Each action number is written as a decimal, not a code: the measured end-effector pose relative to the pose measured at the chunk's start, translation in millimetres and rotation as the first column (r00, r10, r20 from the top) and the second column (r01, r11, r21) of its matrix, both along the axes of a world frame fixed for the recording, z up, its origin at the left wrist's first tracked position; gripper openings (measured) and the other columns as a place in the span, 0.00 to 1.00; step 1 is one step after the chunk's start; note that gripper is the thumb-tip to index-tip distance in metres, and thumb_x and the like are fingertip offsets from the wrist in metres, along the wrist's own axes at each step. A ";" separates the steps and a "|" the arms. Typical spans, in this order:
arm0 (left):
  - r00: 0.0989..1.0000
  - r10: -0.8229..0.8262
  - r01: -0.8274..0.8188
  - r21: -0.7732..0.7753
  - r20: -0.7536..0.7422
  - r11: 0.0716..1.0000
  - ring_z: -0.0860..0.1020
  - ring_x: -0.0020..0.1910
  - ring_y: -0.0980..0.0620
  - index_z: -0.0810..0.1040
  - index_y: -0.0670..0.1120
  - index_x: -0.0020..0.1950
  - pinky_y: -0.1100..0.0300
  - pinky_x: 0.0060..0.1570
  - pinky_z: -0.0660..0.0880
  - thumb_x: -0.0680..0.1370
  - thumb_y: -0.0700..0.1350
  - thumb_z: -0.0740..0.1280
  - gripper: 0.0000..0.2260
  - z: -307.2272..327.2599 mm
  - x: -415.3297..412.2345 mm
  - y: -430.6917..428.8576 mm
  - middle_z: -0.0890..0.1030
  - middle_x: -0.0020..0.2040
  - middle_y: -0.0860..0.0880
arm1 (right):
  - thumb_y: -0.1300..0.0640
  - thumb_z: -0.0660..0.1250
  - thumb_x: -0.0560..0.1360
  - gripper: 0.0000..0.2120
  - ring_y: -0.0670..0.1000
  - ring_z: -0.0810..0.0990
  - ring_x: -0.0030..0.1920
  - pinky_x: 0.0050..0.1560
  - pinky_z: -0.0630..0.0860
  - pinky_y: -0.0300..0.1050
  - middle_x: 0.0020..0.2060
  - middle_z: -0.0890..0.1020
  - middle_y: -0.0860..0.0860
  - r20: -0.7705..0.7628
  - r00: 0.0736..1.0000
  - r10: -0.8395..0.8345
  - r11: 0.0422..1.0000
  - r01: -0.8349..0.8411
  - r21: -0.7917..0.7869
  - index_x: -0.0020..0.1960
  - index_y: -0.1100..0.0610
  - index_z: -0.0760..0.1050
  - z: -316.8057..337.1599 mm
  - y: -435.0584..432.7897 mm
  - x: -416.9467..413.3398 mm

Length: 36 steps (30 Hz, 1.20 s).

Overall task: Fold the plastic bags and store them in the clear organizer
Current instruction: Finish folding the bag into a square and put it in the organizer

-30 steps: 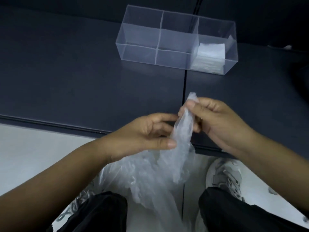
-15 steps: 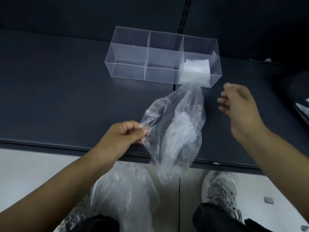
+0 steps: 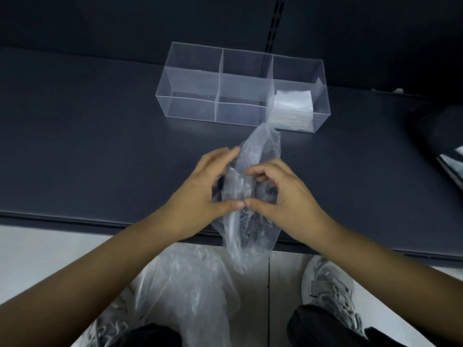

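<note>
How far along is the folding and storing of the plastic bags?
Done: a folded white stack lies in the right compartment of the clear organizer. In hand: the left hand and right hand hold one crumpled plastic bag. Left: fold and store it, then the loose plastic by the knees.

A crumpled clear plastic bag (image 3: 253, 169) is gathered into a long, loose bundle above the near edge of the dark table (image 3: 87, 146). The left hand (image 3: 200, 196) and right hand (image 3: 283, 196) grip it from either side, thumb tips almost meeting in front. Its upper end points toward the clear organizer (image 3: 190, 78) and its lower end hangs past the table edge. A heap of clear bags (image 3: 185, 284) lies lower down, near the knees. The organizer is a long box with three compartments in a row, standing on the table; its right compartment holds a flat stack of folded bags (image 3: 293, 106)
</note>
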State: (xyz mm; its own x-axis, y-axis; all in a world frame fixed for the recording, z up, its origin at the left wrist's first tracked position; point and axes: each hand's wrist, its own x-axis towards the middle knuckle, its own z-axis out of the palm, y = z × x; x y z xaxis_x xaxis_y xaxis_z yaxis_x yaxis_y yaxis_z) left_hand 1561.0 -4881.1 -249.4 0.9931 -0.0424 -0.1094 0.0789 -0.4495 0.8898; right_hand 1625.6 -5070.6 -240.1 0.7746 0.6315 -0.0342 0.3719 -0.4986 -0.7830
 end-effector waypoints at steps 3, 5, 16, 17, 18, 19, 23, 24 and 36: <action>0.996 0.029 -0.041 -0.131 -0.090 0.991 0.78 0.44 0.61 0.77 0.54 0.63 0.66 0.49 0.75 0.71 0.40 0.75 0.22 -5.7 14.2 -1.3 0.79 0.52 0.57 | 0.55 0.77 0.68 0.27 0.42 0.73 0.54 0.58 0.70 0.34 0.56 0.71 0.46 -0.025 0.999 0.029 0.999 -0.029 -0.018 0.64 0.51 0.72 -12.8 -1.7 4.4; 0.984 0.137 -0.150 -0.116 -0.117 0.982 0.79 0.39 0.56 0.83 0.51 0.49 0.62 0.48 0.78 0.72 0.37 0.74 0.11 -10.6 16.9 3.7 0.83 0.42 0.51 | 0.54 0.77 0.67 0.29 0.42 0.72 0.53 0.61 0.70 0.40 0.54 0.71 0.45 -0.046 0.999 0.007 0.996 -0.011 -0.084 0.66 0.50 0.71 -20.9 -3.0 6.6; 0.906 0.412 -0.421 -0.090 -0.097 0.903 0.79 0.38 0.60 0.82 0.51 0.40 0.69 0.44 0.74 0.76 0.37 0.69 0.09 -10.6 -15.4 47.1 0.84 0.38 0.54 | 0.56 0.69 0.75 0.12 0.45 0.69 0.32 0.35 0.69 0.37 0.30 0.72 0.52 -0.228 0.951 -0.209 0.952 0.250 0.174 0.37 0.62 0.73 -21.6 -21.8 25.0; 0.904 0.416 -0.425 -0.090 -0.103 0.901 0.79 0.38 0.60 0.82 0.51 0.41 0.67 0.45 0.74 0.76 0.37 0.69 0.09 -8.4 -17.8 52.2 0.84 0.39 0.54 | 0.55 0.70 0.74 0.13 0.45 0.70 0.32 0.35 0.70 0.36 0.30 0.73 0.52 -0.236 0.944 -0.231 0.932 0.284 0.225 0.37 0.61 0.73 -15.7 -26.8 28.5; 0.904 0.413 -0.422 -0.085 -0.110 0.902 0.80 0.40 0.59 0.82 0.51 0.42 0.66 0.46 0.73 0.76 0.37 0.68 0.09 -5.8 -20.0 56.9 0.84 0.40 0.54 | 0.54 0.71 0.73 0.12 0.44 0.72 0.33 0.36 0.71 0.35 0.31 0.74 0.51 -0.236 0.939 -0.251 0.911 0.312 0.272 0.36 0.59 0.73 -8.3 -31.4 31.8; 0.908 0.404 -0.414 -0.074 -0.112 0.907 0.80 0.42 0.58 0.82 0.52 0.43 0.66 0.47 0.73 0.77 0.37 0.68 0.10 -2.9 -21.7 60.7 0.84 0.42 0.54 | 0.53 0.72 0.71 0.11 0.44 0.74 0.34 0.39 0.73 0.35 0.32 0.76 0.49 -0.240 0.936 -0.257 0.891 0.325 0.317 0.35 0.57 0.73 -0.4 -35.8 35.1; 0.950 0.291 -0.285 0.060 -0.115 0.957 0.80 0.50 0.61 0.81 0.59 0.50 0.65 0.55 0.72 0.78 0.39 0.66 0.13 15.5 -23.7 65.9 0.84 0.48 0.59 | 0.56 0.73 0.67 0.08 0.44 0.80 0.45 0.46 0.76 0.36 0.42 0.83 0.46 -0.318 0.936 -0.149 0.849 0.286 0.444 0.35 0.52 0.73 31.1 -46.8 44.4; 0.960 0.246 -0.233 0.107 -0.133 0.967 0.79 0.51 0.62 0.81 0.60 0.50 0.66 0.55 0.71 0.78 0.42 0.67 0.12 21.5 -23.1 64.9 0.83 0.49 0.58 | 0.57 0.72 0.68 0.08 0.45 0.81 0.43 0.44 0.76 0.36 0.39 0.83 0.47 -0.341 0.932 -0.120 0.844 0.276 0.459 0.36 0.53 0.72 37.4 -47.3 44.7; 0.936 0.350 -0.347 -0.293 -0.046 0.891 0.81 0.37 0.60 0.84 0.49 0.41 0.69 0.39 0.76 0.75 0.50 0.69 0.07 83.3 24.6 -12.4 0.84 0.38 0.53 | 0.59 0.72 0.72 0.10 0.47 0.68 0.26 0.30 0.68 0.36 0.25 0.73 0.53 -0.222 0.975 0.015 0.914 0.077 0.399 0.41 0.57 0.70 64.9 -0.2 31.3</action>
